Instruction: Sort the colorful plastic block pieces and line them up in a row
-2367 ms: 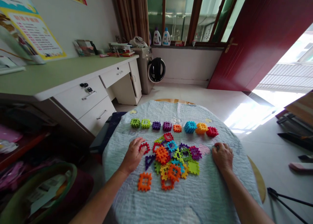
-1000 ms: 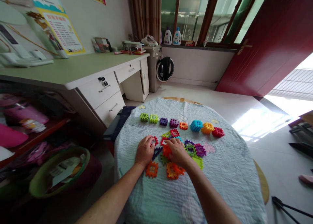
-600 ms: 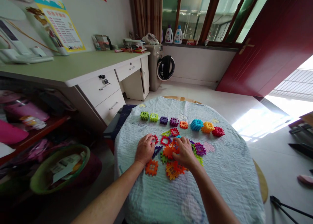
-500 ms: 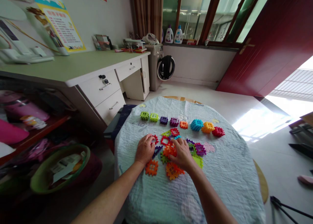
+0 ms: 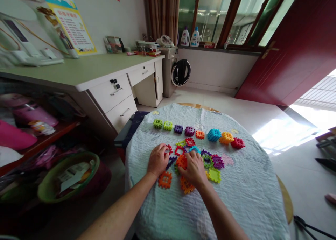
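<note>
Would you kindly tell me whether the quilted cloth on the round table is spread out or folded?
Spread out: the quilted cloth drapes over the tabletop, plastic pieces lying on it.

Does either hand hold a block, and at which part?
The right hand has its fingers on the orange block, but a grip cannot be told. The left hand seems to hold nothing, beside a red block.
</note>
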Available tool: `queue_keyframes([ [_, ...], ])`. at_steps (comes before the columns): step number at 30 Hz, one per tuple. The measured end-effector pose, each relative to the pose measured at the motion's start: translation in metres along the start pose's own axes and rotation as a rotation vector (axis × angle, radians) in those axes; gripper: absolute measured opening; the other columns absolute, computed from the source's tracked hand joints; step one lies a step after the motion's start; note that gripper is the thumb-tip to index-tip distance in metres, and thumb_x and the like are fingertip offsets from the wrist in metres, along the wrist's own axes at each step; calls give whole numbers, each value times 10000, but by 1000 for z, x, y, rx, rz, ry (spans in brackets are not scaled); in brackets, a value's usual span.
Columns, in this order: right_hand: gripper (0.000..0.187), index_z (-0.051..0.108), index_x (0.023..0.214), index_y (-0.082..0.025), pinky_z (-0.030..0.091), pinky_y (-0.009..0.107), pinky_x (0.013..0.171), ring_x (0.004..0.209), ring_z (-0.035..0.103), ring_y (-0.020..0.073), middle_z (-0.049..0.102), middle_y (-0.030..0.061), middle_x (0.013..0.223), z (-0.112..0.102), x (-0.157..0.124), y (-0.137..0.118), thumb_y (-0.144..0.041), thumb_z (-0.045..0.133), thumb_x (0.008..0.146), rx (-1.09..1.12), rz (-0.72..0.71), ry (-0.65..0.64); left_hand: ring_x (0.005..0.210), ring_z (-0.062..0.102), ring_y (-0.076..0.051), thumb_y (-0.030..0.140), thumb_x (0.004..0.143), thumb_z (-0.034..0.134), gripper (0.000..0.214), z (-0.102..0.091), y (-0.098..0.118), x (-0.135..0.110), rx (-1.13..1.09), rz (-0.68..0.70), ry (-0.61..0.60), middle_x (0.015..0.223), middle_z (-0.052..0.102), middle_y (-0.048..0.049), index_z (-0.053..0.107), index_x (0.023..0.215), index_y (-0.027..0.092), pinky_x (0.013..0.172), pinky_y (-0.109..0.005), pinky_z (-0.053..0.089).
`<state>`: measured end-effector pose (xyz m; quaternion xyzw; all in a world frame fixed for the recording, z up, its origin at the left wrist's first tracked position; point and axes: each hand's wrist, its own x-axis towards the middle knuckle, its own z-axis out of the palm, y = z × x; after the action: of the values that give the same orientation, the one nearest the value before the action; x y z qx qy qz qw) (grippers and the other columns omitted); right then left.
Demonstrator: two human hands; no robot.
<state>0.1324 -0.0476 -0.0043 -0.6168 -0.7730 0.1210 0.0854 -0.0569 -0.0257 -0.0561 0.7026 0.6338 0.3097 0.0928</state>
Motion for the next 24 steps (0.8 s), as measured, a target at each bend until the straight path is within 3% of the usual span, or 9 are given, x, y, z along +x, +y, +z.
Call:
queue_keyframes([
  [6, 327, 624, 1020, -240, 387, 415, 923, 1078, 491, 313, 583, 113, 1105, 2, -4, -5, -452, 669, 775, 16, 6, 17, 1155, 581, -251, 146, 814, 550, 221, 0, 0, 0, -7, 10, 9, 1190, 648, -89, 662, 991, 215, 1050, -444, 457],
  [12, 427, 596, 1107, -226, 386, 426, 928, 1104, 491, 326, 583, 128, 1129, 2, -1, -6, -460, 675, 759, 26, 32, 3, 1149, 582, -251, 145, 817, 551, 213, -1, 0, 0, 1, 12, 2, 1184, 648, -93, 657, 991, 206, 1048, -440, 457],
  [18, 334, 610, 997, -210, 383, 423, 915, 1067, 508, 327, 601, 139, 1094, 3, 2, -9, -450, 652, 768, -25, 59, -16, 1149, 581, -253, 137, 813, 554, 214, -1, 0, 0, 10, 11, -1, 1183, 646, -95, 652, 993, 198, 1046, -436, 458],
  [24, 370, 610, 1013, -199, 378, 444, 905, 1047, 515, 340, 599, 155, 1088, -1, 5, -12, -443, 664, 740, -61, 81, -20, 1143, 584, -252, 138, 809, 553, 216, -1, 0, 1, 0, 11, 3, 1179, 647, -85, 647, 988, 214, 1045, -438, 459],
])
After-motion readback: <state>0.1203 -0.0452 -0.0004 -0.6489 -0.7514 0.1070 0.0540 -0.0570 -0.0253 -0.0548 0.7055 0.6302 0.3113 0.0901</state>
